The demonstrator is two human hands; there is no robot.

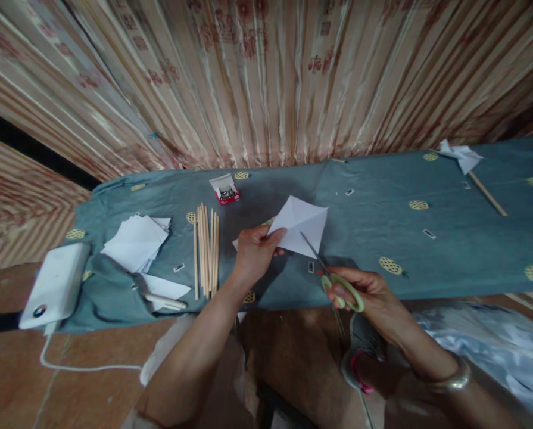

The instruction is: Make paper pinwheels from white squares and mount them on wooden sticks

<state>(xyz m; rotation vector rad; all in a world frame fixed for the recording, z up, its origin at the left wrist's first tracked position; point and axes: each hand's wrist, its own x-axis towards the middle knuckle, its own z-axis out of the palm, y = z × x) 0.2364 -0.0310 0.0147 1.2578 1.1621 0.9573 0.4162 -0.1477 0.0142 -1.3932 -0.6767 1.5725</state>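
Green-handled scissors (pixel 324 270) meeting white paper square (pixel 302 215)
Left hand (pixel 255 253) pinches its left side; right hand (pixel 359 292) grips the scissors.

White boxy device (pixel 58 283), cable (pixel 87 368) attached; pleated curtain (pixel 270 83) behind teal cloth (pixel 367 223).

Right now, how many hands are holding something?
2. The left hand grips a white paper sheet near the middle; the right hand, by the near edge, holds green-handled scissors. No others show.

Left grip (pixel 252 256) pinched, thumb (pixel 277 237) on top, right grip (pixel 373 296) curled, both forearms (pixel 203 336) slanting inward
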